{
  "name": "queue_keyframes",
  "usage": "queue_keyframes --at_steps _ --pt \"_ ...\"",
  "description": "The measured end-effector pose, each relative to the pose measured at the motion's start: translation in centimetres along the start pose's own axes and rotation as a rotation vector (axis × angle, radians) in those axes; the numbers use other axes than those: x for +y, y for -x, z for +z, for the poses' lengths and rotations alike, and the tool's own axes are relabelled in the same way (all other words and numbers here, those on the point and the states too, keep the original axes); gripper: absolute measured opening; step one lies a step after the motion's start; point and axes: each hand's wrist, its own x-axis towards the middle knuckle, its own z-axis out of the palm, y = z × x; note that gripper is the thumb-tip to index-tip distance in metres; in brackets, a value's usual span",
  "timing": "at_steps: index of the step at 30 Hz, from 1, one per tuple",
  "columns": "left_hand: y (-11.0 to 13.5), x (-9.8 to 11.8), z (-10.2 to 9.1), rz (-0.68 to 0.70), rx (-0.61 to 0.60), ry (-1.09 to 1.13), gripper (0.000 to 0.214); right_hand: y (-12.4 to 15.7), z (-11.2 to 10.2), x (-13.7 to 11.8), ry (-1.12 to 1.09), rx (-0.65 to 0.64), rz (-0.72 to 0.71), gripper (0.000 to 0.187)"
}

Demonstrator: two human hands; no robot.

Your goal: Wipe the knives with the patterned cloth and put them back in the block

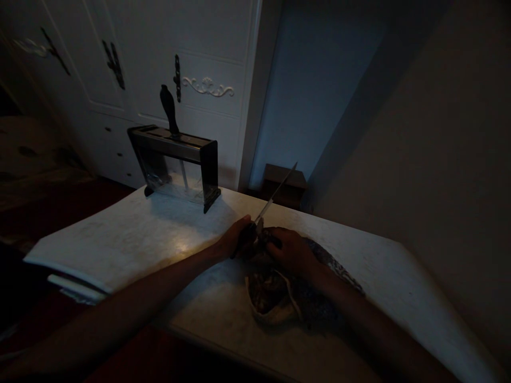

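Above a pale tabletop [120,244], the outstretched left hand [240,236] clenches a black-handled blade [279,186]; the right hand [293,251] curls alongside, its hold unclear; white cabinets [215,42] stand beyond.

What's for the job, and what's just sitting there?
Likely used:
dark-handled tool with long, pointed metal blade, in the left hand
dark patterned cloth with pale trim, under the right hand

Likely just sitting there:
black-framed, clear-sided holder
curved black handle sticking up from it
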Motion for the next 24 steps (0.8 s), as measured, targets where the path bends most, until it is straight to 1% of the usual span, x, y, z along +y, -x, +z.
queue_keyframes --at_steps 2,5,9,13,15,18,20,24 --pt "0.0 0.2 0.0 0.007 0.046 -0.038 0.064 0.0 0.2 0.2 -0.015 0.014 0.004 0.022" --pt "0.2 0.3 0.0 0.104 0.104 -0.114 0.060 0.3 0.5 0.5 -0.062 0.112 -0.028 0.021" --pt "0.3 0.3 0.0 0.250 0.154 -0.214 0.056 1.1 0.5 0.6 -0.142 0.281 -0.150 0.020" --pt "0.0 -0.1 -0.2 0.385 0.166 -0.411 0.047 2.0 0.5 0.4 -0.174 0.356 -0.241 0.018" --pt "-0.1 -0.3 -0.2 0.427 0.151 -0.471 0.041 2.2 0.6 0.3 -0.185 0.396 -0.262 0.022" --pt "-0.1 -0.3 -0.2 0.440 0.147 -0.522 0.036 2.3 0.9 0.4 -0.186 0.471 -0.267 0.035" --pt "0.1 -0.2 0.0 0.424 0.158 -0.560 0.035 2.3 1.0 0.5 -0.175 0.480 -0.261 0.039" --pt "0.4 -0.1 0.2 0.408 0.176 -0.643 0.030 2.2 1.1 0.8 -0.084 0.407 -0.253 0.044"
